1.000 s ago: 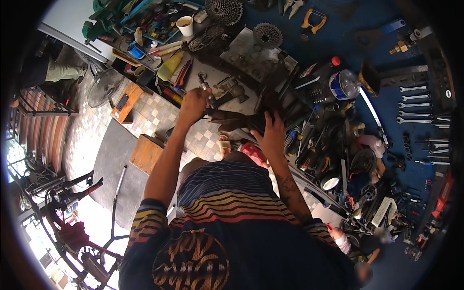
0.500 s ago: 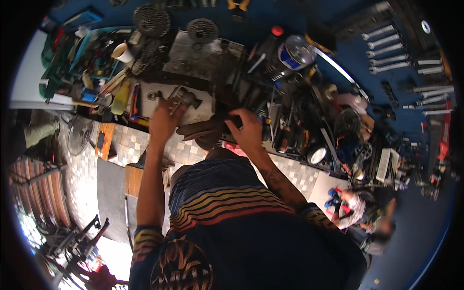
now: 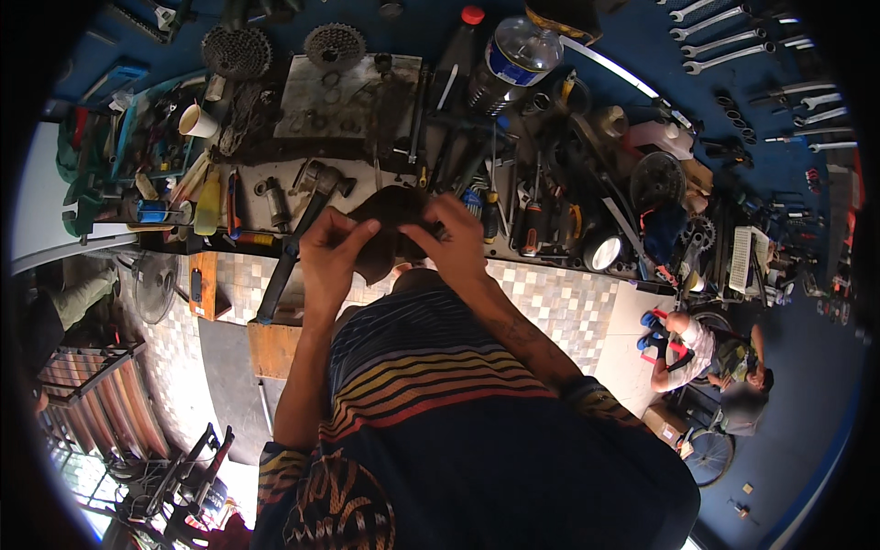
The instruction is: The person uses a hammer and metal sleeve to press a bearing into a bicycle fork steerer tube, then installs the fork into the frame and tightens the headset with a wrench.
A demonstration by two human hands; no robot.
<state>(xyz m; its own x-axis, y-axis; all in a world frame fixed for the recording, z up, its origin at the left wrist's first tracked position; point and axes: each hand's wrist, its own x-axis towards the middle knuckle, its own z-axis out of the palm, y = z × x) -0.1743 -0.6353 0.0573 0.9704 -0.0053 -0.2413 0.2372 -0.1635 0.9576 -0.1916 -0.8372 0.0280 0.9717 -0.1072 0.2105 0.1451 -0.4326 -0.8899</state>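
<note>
Over the bench's front edge, my left hand (image 3: 337,249) and my right hand (image 3: 451,240) each pinch a side of a dark brown, floppy cloth-like piece (image 3: 390,213). Its folds bulge up between them and one flap hangs below the left fingers. Right-hand fingertips are slightly blurred. Beside my left hand lies a hammer (image 3: 314,209), its head on the bench and its long dark handle sticking out past the front edge. Left of it is a small metal cylindrical part (image 3: 272,203).
Along the bench lie a yellow-green bottle (image 3: 208,202), a white cup (image 3: 196,122), bike cassettes (image 3: 236,50), a big clear plastic bottle (image 3: 521,53) and several hand tools. Wrenches (image 3: 729,53) hang on the blue wall. A person (image 3: 701,353) sits low at the right.
My left hand has left the hammer area and now grips the brown piece together with my right. The hammer's handle now juts over the edge. The view has shifted slightly.
</note>
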